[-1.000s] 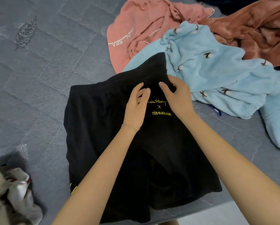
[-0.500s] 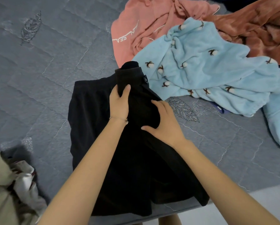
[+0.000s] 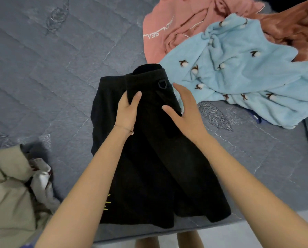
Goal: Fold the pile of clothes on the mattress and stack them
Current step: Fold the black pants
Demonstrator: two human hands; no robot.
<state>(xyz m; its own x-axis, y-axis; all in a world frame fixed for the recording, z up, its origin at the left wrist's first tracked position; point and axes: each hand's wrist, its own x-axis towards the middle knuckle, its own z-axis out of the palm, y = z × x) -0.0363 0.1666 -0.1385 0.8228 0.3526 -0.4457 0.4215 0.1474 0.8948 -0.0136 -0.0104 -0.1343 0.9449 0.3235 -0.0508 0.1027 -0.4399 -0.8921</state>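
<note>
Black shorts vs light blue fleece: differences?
The black shorts lie flat, half folded; the light blue fleece lies crumpled. The shorts are nearly plain; the fleece has a cotton-boll print. The left hand grips the shorts, the right hand is over them; neither is on the fleece. Both lie on the mattress.

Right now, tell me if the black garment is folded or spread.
Partly folded: black garment, one side lapped over the middle; left hand grips the flap.

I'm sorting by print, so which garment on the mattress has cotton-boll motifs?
The light blue garment, upper right; the pink garment shows only white lettering, the black garment and rust garment no such motifs.
</note>
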